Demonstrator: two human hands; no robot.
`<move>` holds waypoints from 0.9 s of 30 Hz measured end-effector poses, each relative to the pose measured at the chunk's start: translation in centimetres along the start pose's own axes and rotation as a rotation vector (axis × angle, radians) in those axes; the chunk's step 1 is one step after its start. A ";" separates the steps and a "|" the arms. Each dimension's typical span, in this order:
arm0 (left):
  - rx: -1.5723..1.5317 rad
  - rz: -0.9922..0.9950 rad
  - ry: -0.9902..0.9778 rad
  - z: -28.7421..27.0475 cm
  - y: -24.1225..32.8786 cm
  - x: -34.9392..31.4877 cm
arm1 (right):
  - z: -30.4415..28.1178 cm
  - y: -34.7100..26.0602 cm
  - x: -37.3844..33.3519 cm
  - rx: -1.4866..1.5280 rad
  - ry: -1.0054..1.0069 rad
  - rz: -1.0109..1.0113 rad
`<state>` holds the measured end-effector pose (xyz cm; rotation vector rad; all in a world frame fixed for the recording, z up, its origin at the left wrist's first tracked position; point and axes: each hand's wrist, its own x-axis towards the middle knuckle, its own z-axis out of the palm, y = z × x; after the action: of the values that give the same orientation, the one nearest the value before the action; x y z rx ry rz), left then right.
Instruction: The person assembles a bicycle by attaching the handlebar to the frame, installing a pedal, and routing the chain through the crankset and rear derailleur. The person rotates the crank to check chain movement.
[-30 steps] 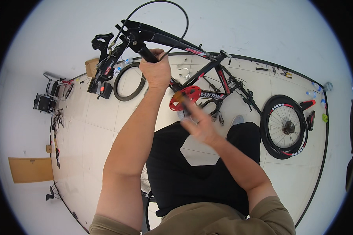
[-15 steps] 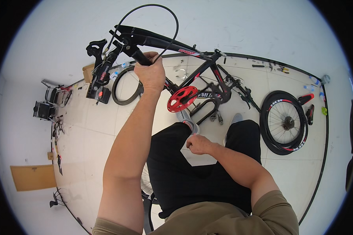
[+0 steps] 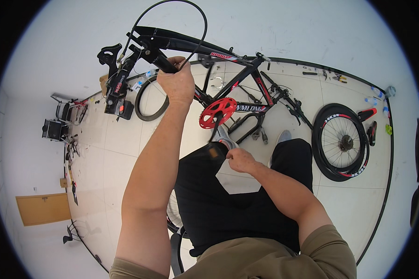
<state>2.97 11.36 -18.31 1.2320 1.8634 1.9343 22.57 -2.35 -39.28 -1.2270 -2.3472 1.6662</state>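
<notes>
Your left hand (image 3: 176, 84) grasps black tube (image 3: 159, 59), 11 o'clock | your right hand (image 3: 241, 161) clenched, nothing seen inside | bike frame (image 3: 184, 45), 12 o'clock: red chainring (image 3: 217, 109) on; wheel (image 3: 346, 142) off, at 3 o'clock

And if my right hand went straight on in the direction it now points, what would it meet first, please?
Probably the blurred pedal, just left of the right hand in the picture. The black trouser leg appears beneath that pedal, but one view leaves depth unclear.
</notes>
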 end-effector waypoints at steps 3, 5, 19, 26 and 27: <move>-0.006 0.000 -0.006 0.1 0.1 -0.1 | -0.2 -0.2 -0.1 0.001 0.017 0.022; -0.005 0.009 -0.004 0.0 0.0 -0.1 | -0.4 -0.2 0.1 0.004 -0.002 0.031; 0.010 -0.040 0.015 0.0 0.2 -0.1 | -0.2 0.2 0.1 0.044 -0.016 0.020; 0.000 -0.076 0.022 0.0 0.5 -0.2 | -0.2 0.1 0.2 0.035 -0.016 -0.012; -0.005 -0.044 0.018 0.0 0.3 -0.1 | -0.2 0.0 0.3 0.035 -0.017 -0.015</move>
<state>3.11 11.24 -18.06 1.1665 1.8769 1.9324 22.50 -2.01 -39.31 -1.1913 -2.3198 1.7127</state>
